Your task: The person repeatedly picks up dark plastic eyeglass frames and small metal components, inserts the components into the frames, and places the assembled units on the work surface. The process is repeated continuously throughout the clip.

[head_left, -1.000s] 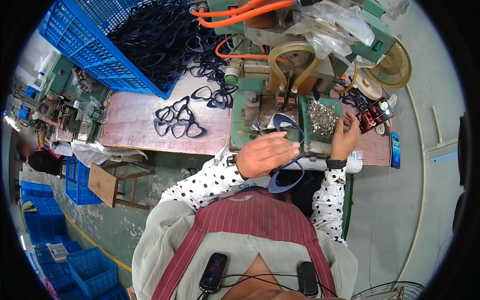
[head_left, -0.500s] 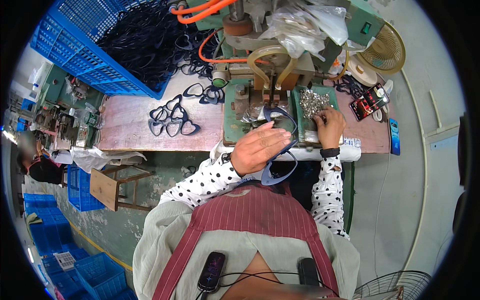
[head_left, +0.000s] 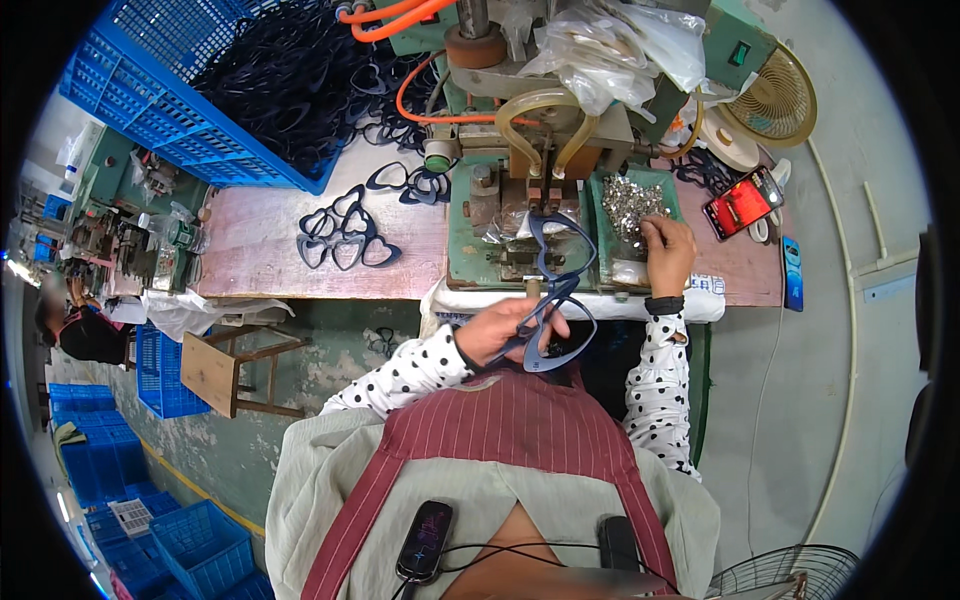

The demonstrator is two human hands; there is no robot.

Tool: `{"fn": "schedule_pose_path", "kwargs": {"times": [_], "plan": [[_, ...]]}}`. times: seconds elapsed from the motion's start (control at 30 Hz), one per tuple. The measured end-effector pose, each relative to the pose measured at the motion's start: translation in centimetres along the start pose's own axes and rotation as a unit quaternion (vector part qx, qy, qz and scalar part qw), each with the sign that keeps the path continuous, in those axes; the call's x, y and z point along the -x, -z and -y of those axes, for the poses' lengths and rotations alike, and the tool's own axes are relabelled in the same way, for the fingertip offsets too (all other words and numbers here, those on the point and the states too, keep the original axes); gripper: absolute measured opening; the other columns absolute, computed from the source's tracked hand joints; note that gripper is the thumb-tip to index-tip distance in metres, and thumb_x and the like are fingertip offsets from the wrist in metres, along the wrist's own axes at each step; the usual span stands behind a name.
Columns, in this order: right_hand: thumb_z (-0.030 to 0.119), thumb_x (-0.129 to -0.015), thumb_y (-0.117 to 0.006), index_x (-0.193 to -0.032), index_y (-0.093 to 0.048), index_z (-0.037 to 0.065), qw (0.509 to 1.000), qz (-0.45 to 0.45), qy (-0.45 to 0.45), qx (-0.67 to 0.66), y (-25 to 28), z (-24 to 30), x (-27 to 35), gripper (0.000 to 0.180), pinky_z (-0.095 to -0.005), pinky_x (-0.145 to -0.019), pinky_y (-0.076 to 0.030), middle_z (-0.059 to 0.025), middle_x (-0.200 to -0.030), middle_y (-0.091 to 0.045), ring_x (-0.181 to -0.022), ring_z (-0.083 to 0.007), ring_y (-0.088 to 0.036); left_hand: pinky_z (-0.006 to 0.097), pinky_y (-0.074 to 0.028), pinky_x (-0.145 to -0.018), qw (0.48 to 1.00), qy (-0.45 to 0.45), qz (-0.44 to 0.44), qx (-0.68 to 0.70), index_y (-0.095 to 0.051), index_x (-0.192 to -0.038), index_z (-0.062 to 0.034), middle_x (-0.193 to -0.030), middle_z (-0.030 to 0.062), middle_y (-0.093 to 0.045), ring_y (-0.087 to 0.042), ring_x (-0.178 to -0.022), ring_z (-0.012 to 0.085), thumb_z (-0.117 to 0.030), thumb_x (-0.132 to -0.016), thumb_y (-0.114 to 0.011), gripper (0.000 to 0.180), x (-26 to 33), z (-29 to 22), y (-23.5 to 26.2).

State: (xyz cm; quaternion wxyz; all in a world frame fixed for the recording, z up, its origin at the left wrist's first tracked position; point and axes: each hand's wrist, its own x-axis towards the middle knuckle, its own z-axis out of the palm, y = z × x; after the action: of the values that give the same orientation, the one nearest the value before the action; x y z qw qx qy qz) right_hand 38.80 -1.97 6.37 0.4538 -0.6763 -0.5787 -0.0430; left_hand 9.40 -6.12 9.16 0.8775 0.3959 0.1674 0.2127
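Observation:
A dark blue heart-shaped glasses frame hangs down from the tooling of the green bench press, its upper end under the press head. My left hand, below the press's front edge, has its fingers closed on a second dark blue glasses frame, which overlaps the lower lens opening of the first. My right hand is at the green tray of small shiny metal parts. Its thumb and fingertips are pinched together at the edge of the pile; whatever they hold is too small to make out.
Several heart-shaped frames lie on the table left of the press. Behind them stands a blue crate heaped with more. A phone and a small fan are at the right. A wooden stool stands on the floor.
My left hand has dropped lower and turned from lying flat over the hanging frame to gripping a second frame. My right hand has shifted slightly, still at the parts tray.

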Motion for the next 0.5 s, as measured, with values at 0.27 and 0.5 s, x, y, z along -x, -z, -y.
{"fn": "schedule_pose_path", "kwargs": {"times": [0.27, 0.5], "plan": [[0.015, -0.083, -0.068, -0.088, -0.072, 0.011, 0.998, -0.045, -0.043, -0.026, -0.5, -0.6, 0.1, 0.008, -0.0385, -0.073, -0.046, -0.0112, -0.081, -0.067, -0.079, -0.0287, -0.061, 0.019, -0.038, -0.052, 0.947, 0.103, 0.180, -0.245, -0.062, -0.122, -0.0019, -0.086, 0.0044, -0.069, -0.053, -0.063, 0.0050, -0.018, -0.097, -0.054, 0.030, -1.3, -7.1, 1.7], [0.011, -0.077, -0.072, -0.089, -0.073, 0.011, 0.997, -0.041, -0.058, -0.026, -0.6, -0.3, -0.1, 0.012, -0.0378, -0.069, -0.048, -0.0117, -0.079, -0.066, -0.074, -0.0277, -0.061, 0.029, -0.049, -0.072, 0.858, -0.095, 0.441, -0.245, -0.063, -0.121, -0.0037, -0.099, 0.0101, -0.069, -0.063, -0.088, 0.0148, -0.024, -0.097, -0.056, 0.033, -4.1, -3.0, -5.5]]}}
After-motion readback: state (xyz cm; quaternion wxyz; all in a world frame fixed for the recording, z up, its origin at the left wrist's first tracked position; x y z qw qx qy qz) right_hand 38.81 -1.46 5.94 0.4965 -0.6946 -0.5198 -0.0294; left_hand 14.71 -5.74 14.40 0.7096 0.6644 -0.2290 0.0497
